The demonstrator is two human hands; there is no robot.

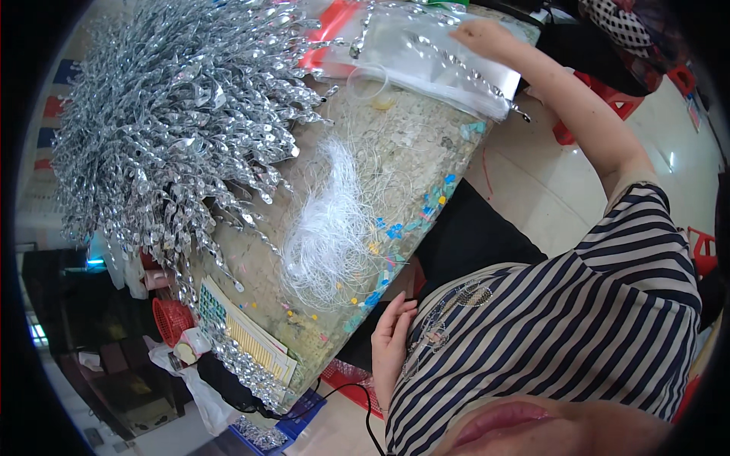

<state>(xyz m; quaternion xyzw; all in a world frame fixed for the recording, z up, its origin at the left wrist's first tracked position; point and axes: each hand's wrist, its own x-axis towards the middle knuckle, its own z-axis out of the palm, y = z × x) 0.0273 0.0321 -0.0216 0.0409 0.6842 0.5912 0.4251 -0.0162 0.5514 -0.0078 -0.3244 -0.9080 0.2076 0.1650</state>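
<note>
My right hand reaches over the far part of the table, its fingers closed at the end of a silver sequin strand. Clear plastic bags lie beneath it, and another silver strand runs across them to the table edge. My left hand rests by my belly near the table edge, fingers loosely apart and holding nothing. Left of the bags rises a big heap of silver sequin strands. A loose bundle of white thread lies on the table between the heap and me.
A clear ring lies beside the bags. Patterned cards and a red basket are at the table's near left end. Below stands a blue bin. Coloured scraps dot the table edge. Red stools stand at the right.
</note>
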